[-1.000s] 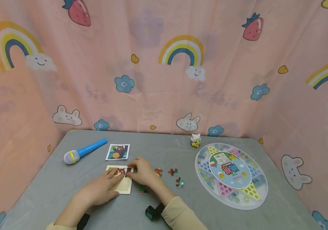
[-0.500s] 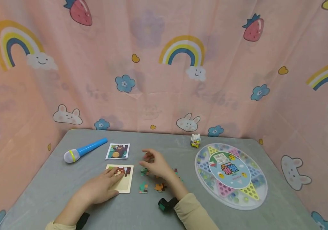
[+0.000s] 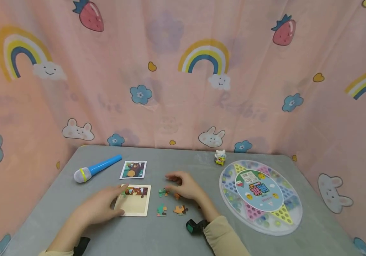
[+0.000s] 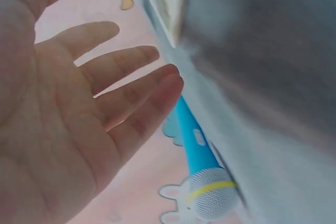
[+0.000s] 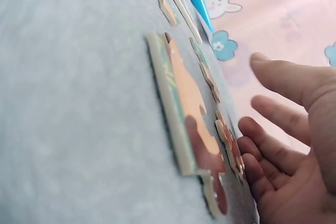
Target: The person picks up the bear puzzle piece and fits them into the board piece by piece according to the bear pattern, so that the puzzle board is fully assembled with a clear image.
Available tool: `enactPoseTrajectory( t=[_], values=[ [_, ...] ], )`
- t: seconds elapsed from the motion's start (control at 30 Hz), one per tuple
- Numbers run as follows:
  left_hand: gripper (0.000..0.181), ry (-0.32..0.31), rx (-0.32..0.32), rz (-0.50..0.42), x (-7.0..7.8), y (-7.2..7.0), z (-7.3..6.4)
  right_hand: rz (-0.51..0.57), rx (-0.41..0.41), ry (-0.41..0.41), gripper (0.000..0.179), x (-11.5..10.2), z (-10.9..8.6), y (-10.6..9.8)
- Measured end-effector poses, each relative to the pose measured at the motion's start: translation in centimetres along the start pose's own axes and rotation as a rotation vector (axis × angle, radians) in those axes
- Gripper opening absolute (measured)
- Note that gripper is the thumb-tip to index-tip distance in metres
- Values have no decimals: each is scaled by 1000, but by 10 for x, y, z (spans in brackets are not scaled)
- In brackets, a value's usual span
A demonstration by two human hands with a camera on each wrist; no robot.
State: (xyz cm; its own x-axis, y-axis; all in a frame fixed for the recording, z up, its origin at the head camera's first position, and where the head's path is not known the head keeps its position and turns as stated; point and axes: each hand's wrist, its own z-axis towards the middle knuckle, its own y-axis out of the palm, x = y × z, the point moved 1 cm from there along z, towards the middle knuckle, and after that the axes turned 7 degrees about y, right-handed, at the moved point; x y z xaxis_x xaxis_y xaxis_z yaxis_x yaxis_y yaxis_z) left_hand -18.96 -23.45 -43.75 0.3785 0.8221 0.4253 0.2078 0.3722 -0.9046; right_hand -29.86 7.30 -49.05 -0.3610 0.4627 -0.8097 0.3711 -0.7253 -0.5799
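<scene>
A square wooden puzzle tray [image 3: 135,208] lies on the table, with bear-picture pieces across its top row and bare wood below. My left hand [image 3: 101,206] hovers at the tray's left edge, fingers extended; its palm [image 4: 58,114] is bare in the left wrist view. Over loose jigsaw pieces right of the tray hangs my right hand [image 3: 186,186], fingers loosely bent around nothing. Green [image 3: 162,209] and orange-brown [image 3: 180,209] pieces show below it. The right wrist view has a large piece [image 5: 197,108] close up and another piece [image 5: 229,142] near the fingertips.
Behind the tray lies a bear picture card [image 3: 133,170]. A blue toy microphone [image 3: 98,168] is at the back left, a small figurine [image 3: 220,157] at the back. A round marble game board [image 3: 260,197] takes up the right side. A patterned curtain [image 3: 170,106] hangs behind the table.
My right hand has left the tray's top right corner and moved right over the loose pieces. My left hand, earlier pressing on the tray, has lifted and shifted left.
</scene>
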Motion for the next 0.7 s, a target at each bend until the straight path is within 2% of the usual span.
enactPoseTrajectory(
  t=[0.3,0.43,0.7],
  values=[
    [92,-82,-17,-20,-16,14,-9,-54,-86,14,39,1,-5,3],
    [90,-101,-28,-30,-19,17,-12,-89,-102,-2,37,2,-7,4],
    [78,-57,-10,-38,-22,18,-15,-142,-104,-45,28,2,-6,3]
  ],
)
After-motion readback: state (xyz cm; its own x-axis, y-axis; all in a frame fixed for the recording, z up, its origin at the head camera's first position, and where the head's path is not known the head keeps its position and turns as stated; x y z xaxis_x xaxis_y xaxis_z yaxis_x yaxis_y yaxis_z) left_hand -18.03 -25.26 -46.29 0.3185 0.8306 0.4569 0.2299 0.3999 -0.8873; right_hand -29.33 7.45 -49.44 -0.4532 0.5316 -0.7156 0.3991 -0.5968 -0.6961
